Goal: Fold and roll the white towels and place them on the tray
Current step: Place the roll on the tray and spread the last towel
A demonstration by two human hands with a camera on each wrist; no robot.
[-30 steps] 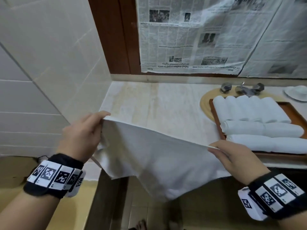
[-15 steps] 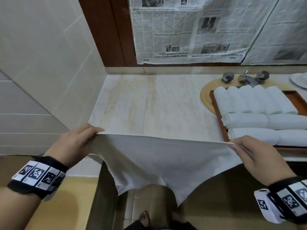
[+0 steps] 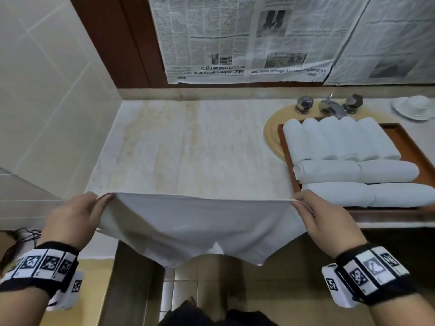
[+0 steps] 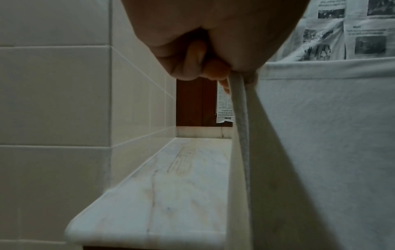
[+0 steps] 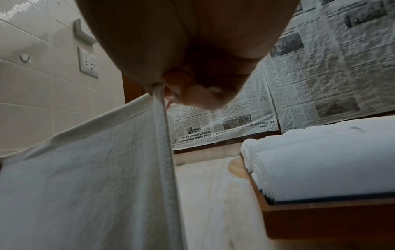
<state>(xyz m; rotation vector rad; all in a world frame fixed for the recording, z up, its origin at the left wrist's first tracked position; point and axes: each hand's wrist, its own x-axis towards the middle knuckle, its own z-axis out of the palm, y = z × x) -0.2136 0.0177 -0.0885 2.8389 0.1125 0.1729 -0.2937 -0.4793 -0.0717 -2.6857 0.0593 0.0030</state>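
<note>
A white towel (image 3: 195,227) hangs stretched between my two hands over the front edge of the marble counter (image 3: 188,147). My left hand (image 3: 77,215) pinches its top left corner, and the left wrist view shows the hem (image 4: 239,108) running down from my fingers. My right hand (image 3: 320,217) pinches the top right corner, with the towel (image 5: 89,182) draped below it. At the right, a wooden tray (image 3: 407,142) carries several rolled white towels (image 3: 339,140); it sits just right of my right hand.
A tiled wall (image 3: 47,95) closes off the counter's left side. Newspaper sheets (image 3: 235,38) cover the back wall. A tap (image 3: 329,107) and beige basin rim (image 3: 270,132) lie behind the tray, with a white dish (image 3: 414,107) at far right. Wall sockets (image 5: 87,62) show on the tiles.
Both hands have moved apart and drawn back toward the counter's front edge, pulling the towel's top edge taut and level. The towel now hangs flatter in front of the counter.
</note>
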